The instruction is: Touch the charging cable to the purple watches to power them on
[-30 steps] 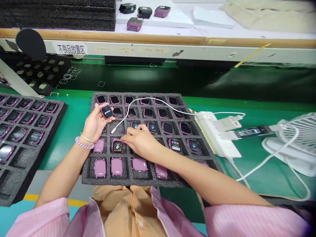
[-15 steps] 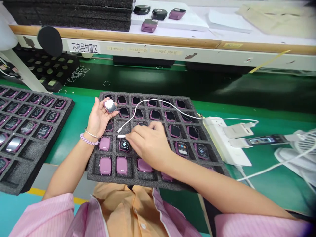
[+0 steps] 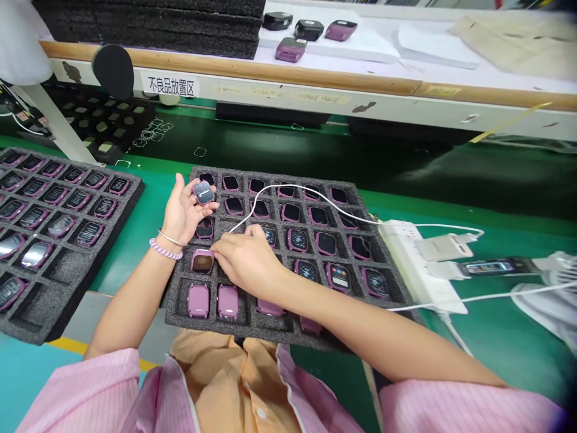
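My left hand (image 3: 183, 207), palm up, holds a purple strapless smartwatch (image 3: 204, 192) at its fingertips over the upper left of the grey foam tray (image 3: 288, 328). White lettering is lit on its dark screen. My right hand (image 3: 246, 258) has its fingers closed at the right edge of another purple smartwatch (image 3: 202, 262), which lies face up in the left column. A white charging cable (image 3: 288, 185) arches over the tray, and its end is hidden behind my right hand. Several watches fill other pockets, some with lit screens. Two in the front row (image 3: 198, 300) lie back up.
Another foam tray of purple watches (image 3: 56, 201) lies on the left. A white power strip (image 3: 417, 264) with plugged-in adapters (image 3: 444, 242) stands on the right. Above the back runs a shelf (image 3: 279, 84) bearing stacked black foam (image 3: 157, 24) and several loose watches (image 3: 291, 49).
My right hand has moved left; the watch there was back up and now shows its screen. Lettering has appeared on the watch in my left hand. The view has shifted slightly.
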`<action>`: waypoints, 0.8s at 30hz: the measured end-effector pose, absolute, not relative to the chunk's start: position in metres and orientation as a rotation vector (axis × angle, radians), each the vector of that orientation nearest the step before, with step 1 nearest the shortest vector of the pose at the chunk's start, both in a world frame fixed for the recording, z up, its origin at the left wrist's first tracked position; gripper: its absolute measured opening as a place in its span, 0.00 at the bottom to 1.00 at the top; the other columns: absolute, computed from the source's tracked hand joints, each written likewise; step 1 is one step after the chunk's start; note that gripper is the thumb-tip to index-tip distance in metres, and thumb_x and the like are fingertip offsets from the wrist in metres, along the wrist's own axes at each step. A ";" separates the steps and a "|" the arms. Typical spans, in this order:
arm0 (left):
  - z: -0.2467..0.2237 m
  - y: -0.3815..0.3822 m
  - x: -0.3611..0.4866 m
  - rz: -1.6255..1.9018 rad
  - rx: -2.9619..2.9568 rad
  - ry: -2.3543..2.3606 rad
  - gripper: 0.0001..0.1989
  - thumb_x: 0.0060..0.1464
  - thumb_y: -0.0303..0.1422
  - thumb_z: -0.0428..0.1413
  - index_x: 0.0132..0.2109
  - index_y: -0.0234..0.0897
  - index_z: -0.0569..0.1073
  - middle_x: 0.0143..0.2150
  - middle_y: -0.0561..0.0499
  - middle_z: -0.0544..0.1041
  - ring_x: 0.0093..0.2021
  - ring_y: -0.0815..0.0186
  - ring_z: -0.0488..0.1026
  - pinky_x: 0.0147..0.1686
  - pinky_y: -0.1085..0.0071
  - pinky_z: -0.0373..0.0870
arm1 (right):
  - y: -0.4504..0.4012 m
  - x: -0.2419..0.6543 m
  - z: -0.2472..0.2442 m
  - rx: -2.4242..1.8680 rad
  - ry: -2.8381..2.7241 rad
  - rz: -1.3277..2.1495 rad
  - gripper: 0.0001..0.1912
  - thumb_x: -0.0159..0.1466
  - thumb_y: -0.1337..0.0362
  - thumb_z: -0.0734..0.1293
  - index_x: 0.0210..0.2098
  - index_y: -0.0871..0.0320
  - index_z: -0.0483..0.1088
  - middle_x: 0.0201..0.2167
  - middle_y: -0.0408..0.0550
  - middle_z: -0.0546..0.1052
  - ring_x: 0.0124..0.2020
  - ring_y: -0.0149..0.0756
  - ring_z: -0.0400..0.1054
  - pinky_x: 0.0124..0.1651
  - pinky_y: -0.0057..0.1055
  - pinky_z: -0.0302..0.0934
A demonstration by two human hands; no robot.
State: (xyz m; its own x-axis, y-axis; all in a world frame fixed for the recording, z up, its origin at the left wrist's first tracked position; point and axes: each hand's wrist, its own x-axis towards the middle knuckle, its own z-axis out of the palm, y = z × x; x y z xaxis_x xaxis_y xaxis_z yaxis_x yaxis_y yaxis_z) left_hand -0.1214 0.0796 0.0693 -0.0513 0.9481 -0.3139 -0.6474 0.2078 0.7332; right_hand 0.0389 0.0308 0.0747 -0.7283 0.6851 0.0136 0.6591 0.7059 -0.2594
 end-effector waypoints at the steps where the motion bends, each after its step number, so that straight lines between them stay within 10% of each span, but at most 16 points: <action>1: 0.069 0.080 -0.122 1.357 0.428 0.916 0.35 0.69 0.55 0.37 0.65 0.30 0.61 0.45 0.40 0.79 0.28 0.66 0.77 0.26 0.74 0.71 | 0.033 0.039 0.072 -1.142 -2.816 0.347 0.10 0.71 0.70 0.64 0.38 0.60 0.77 0.35 0.47 0.77 0.33 0.34 0.64 0.41 0.37 0.37; 24: 0.061 0.082 -0.120 1.349 0.501 0.942 0.33 0.69 0.54 0.38 0.65 0.33 0.63 0.44 0.42 0.79 0.28 0.67 0.76 0.28 0.74 0.71 | 0.035 0.042 0.046 -0.913 -2.546 -0.072 0.13 0.72 0.71 0.63 0.32 0.61 0.75 0.30 0.45 0.74 0.31 0.33 0.60 0.42 0.37 0.39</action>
State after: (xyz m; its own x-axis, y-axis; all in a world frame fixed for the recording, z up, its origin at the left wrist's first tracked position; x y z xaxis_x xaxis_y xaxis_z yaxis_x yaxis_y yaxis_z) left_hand -0.1198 0.0816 0.0606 -0.0509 0.9588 -0.2795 -0.5922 0.1964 0.7815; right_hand 0.0422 0.0350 0.0459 -0.6895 0.5941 0.4142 0.6165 0.7816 -0.0948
